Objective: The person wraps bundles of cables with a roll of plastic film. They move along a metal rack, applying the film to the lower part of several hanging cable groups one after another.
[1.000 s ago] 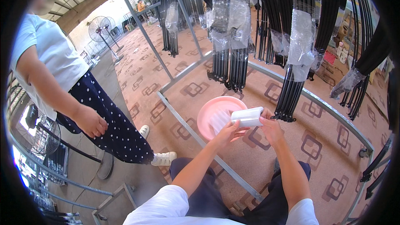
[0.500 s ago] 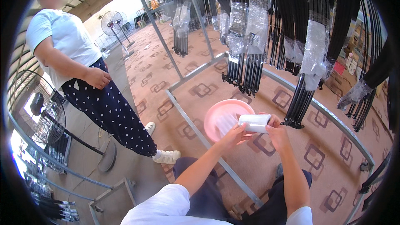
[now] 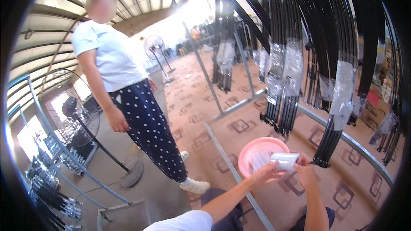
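Note:
Between my two hands is a short white roll of plastic film (image 3: 284, 161), lying nearly level. My left hand (image 3: 266, 173) grips its left end, and my right hand (image 3: 303, 165) closes round the right end. Just behind the roll, a pink round basin (image 3: 247, 154) rests on the patterned floor, with clear film or bags (image 3: 260, 161) in it. Bundles of thin black rods (image 3: 286, 115) hang beyond, their lower parts wrapped in clear film. A nearer wrapped bundle (image 3: 327, 143) ends close to my right hand, apart from it.
A grey metal rack frame (image 3: 227, 156) runs along the floor round the basin. A co-worker (image 3: 115, 64) in dotted trousers stands at the left. Behind that person is a black standing fan (image 3: 100, 145); another fan (image 3: 155, 47) stands farther back. More wrapped bundles (image 3: 45, 192) lie at lower left.
My view has swung left and up, so everything sits lower and farther right. The co-worker's arm now hangs lower, away from the waist. Both hands still hold the roll.

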The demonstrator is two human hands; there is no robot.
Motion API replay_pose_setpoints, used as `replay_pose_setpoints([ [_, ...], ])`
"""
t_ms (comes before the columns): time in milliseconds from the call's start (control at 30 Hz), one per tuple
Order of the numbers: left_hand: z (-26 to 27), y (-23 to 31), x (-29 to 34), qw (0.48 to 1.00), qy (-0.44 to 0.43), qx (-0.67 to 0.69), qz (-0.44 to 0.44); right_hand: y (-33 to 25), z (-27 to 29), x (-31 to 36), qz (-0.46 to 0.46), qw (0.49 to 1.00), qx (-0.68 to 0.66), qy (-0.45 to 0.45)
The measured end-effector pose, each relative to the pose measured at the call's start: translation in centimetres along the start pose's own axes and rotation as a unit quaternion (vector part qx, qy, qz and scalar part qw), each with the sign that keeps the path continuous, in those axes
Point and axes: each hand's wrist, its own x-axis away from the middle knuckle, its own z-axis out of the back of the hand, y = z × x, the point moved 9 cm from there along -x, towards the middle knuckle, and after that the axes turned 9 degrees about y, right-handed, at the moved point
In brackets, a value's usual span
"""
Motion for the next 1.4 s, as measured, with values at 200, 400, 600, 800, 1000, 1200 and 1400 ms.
replay_pose_setpoints([
  [200, -0.1, 1.2, 1.2, 0.999, -0.029, 0.026, -0.034, 1.0, -0.4, -0.2, 0.004, 0.996, 0.091, -0.004],
  [400, 0.9, 2.7, 1.6, 0.993, 0.011, 0.081, -0.081, 0.7, -2.0, 0.4, 0.000, 0.992, 0.125, -0.012],
  [600, 0.8, 2.5, 1.2, 0.993, -0.005, 0.078, -0.084, 0.6, -1.6, 0.4, 0.013, 0.989, 0.144, -0.010],
  [800, 0.2, 2.6, 1.3, 0.992, 0.012, 0.083, -0.091, 1.0, -0.9, 0.4, -0.002, 0.992, 0.128, 0.005],
  [1000, 0.1, 2.9, 1.5, 0.991, 0.011, 0.094, -0.099, 2.2, -0.2, 0.1, -0.019, 0.994, 0.105, 0.005],
  [1200, -0.4, 3.3, 1.6, 0.990, -0.013, 0.095, -0.104, 2.1, -0.2, 0.3, -0.033, 0.992, 0.123, 0.022],
  [1400, -0.6, 3.6, 1.6, 0.989, -0.006, 0.092, -0.116, 2.9, 0.3, 0.1, -0.048, 0.993, 0.108, 0.011],
])
